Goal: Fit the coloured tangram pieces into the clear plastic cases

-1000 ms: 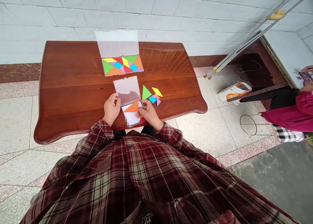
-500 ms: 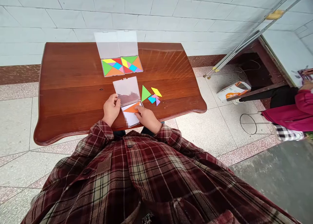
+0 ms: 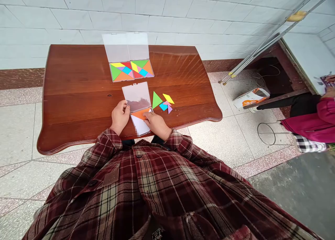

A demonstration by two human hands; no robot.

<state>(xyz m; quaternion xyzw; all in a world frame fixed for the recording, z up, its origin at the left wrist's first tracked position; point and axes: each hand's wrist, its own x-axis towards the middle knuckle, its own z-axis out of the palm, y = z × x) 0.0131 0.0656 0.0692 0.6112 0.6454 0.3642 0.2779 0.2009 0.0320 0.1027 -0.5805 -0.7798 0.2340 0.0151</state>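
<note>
Near the table's front edge a tangram case (image 3: pixel 140 127) lies with its clear lid (image 3: pixel 136 96) tipped back. My left hand (image 3: pixel 120 117) is closed on the left edge of the case near the hinge. An orange triangle (image 3: pixel 138 114) lies in the upper part of the case, along the hinge, over a white base. With fingers and thumb together, my right hand (image 3: pixel 157 124) holds its right portion; the fingertips partly cover it. To the right, loose on the wood, are a green triangle (image 3: pixel 156 100), a yellow parallelogram (image 3: pixel 168 99), and blue (image 3: pixel 163 106), pink and purple pieces.
Two filled tangram cases (image 3: pixel 132 71) stand open side by side farther back on the brown wooden table (image 3: pixel 78 89). A tiled wall is behind. On the right are crutches (image 3: pixel 251 55), a white-orange box (image 3: pixel 251 97), a wire-frame stool and a person in a magenta top.
The orange triangle has shifted up and now lies flat along the hinge side of the case. My right hand moved slightly with it; my left hand stays at the edge.
</note>
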